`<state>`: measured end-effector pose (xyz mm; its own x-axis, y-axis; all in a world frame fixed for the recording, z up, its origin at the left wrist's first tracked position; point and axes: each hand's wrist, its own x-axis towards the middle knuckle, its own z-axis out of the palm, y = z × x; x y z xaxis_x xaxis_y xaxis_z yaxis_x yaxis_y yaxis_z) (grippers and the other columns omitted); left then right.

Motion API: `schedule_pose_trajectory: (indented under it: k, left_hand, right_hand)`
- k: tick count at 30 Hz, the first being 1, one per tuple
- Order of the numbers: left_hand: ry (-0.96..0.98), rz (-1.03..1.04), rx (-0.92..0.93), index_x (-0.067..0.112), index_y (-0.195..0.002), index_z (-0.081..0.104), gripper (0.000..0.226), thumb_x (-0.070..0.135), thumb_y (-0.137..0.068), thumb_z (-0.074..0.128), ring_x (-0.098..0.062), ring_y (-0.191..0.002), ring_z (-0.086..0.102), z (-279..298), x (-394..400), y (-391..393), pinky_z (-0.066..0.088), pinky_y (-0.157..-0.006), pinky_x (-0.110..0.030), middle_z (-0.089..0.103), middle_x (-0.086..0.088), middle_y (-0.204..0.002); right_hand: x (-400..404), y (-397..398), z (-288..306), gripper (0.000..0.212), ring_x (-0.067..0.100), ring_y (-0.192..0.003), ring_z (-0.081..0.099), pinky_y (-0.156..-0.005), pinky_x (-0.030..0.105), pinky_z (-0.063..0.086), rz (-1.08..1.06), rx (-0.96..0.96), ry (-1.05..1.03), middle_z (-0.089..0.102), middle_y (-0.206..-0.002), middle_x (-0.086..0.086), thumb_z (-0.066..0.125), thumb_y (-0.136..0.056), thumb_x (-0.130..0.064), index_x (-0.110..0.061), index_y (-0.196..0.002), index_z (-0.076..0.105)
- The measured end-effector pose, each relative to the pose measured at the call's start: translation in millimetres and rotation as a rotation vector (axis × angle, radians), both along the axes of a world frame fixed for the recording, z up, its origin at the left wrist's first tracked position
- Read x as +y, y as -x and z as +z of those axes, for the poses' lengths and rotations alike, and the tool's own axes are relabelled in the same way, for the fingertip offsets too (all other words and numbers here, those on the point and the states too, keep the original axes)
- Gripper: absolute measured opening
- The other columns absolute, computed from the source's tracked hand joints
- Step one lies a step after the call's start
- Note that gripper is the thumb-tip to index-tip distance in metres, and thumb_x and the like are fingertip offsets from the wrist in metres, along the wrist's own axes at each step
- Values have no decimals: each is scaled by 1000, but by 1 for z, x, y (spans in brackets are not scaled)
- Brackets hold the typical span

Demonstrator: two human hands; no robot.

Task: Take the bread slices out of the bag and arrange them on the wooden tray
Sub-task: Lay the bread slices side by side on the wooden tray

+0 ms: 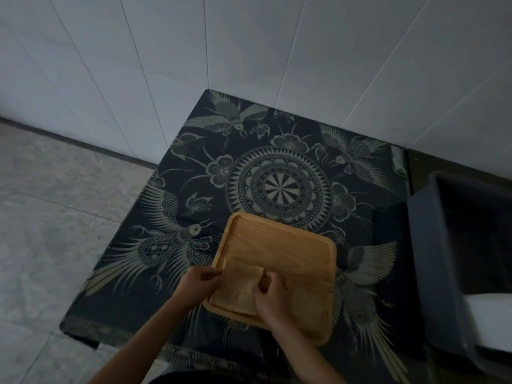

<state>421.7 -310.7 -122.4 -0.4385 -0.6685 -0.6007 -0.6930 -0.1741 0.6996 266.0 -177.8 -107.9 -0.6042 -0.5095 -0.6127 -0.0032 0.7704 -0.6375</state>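
Observation:
A square wooden tray (pixel 279 245) lies on a dark patterned cloth, near the table's front edge. One pale bread slice (pixel 235 289) rests flat in the tray's near-left corner. My left hand (pixel 198 285) pinches the slice's left edge with fingertips. My right hand (pixel 270 296) holds its right side, fingers curled over the bread. No bread bag is in view.
The table is covered by a dark cloth (pixel 279 184) printed with birds, butterflies and a round medallion. A dark grey plastic bin (pixel 432 245) stands at the right with something white inside. White walls meet behind the table. Grey tiled floor lies to the left.

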Motion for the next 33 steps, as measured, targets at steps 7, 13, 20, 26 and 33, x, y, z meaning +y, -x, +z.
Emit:
schedule_pose_trajectory:
  k: [7, 13, 20, 26, 33]
  left_hand:
    - [62, -30, -18, 24, -128, 70, 33, 32, -99, 54, -8, -90, 71, 10, 0, 4, 52, -70, -19, 78, 1, -102]
    - [19, -25, -18, 27, -115, 76, 28, 30, -97, 55, -11, -88, 73, 13, -5, 0, 59, -80, -30, 79, 2, -97]
    - [149, -180, -141, 16, -132, 62, 39, 34, -98, 55, -21, -102, 70, 32, -3, 18, 56, -86, -34, 73, -8, -118]
    - [180, -229, -21, 23, -129, 62, 36, 38, -97, 56, -10, -87, 69, 52, 17, 65, 54, -69, -24, 71, -3, -118]
    - [30, -213, 12, 23, -121, 64, 30, 39, -98, 55, -14, -100, 65, 55, 50, 107, 58, -91, -43, 67, 3, -110]
  right_hand:
    - [-1, -3, 0, 47, -2, -87, 54, -62, 11, 41, 27, 10, -9, 55, -110, -11, 62, -100, -40, -22, -141, 49]
    - [-2, -7, 5, 53, 12, -108, 64, -89, 29, 56, 37, 6, -22, 64, -125, -2, 60, -102, -37, -17, -149, 46]
    - [3, 13, 16, 70, 17, -112, 65, -93, 34, 59, 18, -182, 69, 62, -126, 2, 67, -99, -22, -17, -158, 31]
    - [23, 57, 38, 39, 7, -99, 67, -78, 21, 59, 10, -122, 165, 65, -112, -14, 62, -98, -24, -32, -135, 52]
    - [54, 108, 48, 28, 11, -108, 66, -95, 44, 61, -46, -89, 181, 66, -119, -6, 68, -97, -20, -31, -122, 60]
